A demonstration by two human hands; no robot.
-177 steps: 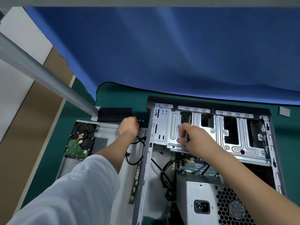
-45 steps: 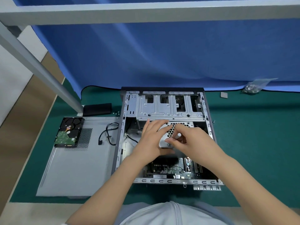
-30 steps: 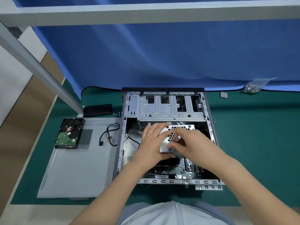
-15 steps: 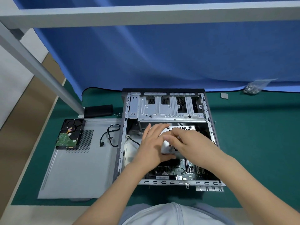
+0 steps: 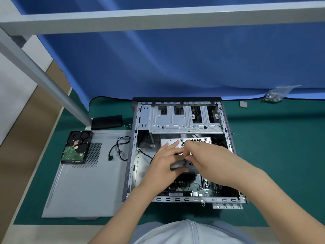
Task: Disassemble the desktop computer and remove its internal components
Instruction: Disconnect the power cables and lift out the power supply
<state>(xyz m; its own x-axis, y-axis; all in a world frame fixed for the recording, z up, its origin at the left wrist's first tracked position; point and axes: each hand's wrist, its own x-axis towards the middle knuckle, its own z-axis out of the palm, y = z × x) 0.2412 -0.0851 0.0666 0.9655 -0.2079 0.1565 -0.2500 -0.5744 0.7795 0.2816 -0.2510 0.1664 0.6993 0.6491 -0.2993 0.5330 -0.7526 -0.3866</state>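
Hands on the power supply inside an opened computer case.

Worktop (image 5: 281,155) under a green mat carries the computer case (image 5: 226,124), lying open side up, with its removed side panel (image 5: 84,187) just to the left. On that panel rest a hard drive (image 5: 76,147) and a loose black cable (image 5: 119,148); a bag of screws (image 5: 274,95) lies well apart at the far right. Inside the case, the left hand (image 5: 165,164) lies on the metal power supply (image 5: 168,142), fingers straight and thumb under its near edge; the right hand (image 5: 207,159) pinches something small and pale at the vent holes, too small to name. Risk: black wires beside the box look still attached, so lifting it could strain them or scrape the circuit board (image 5: 193,188) below.
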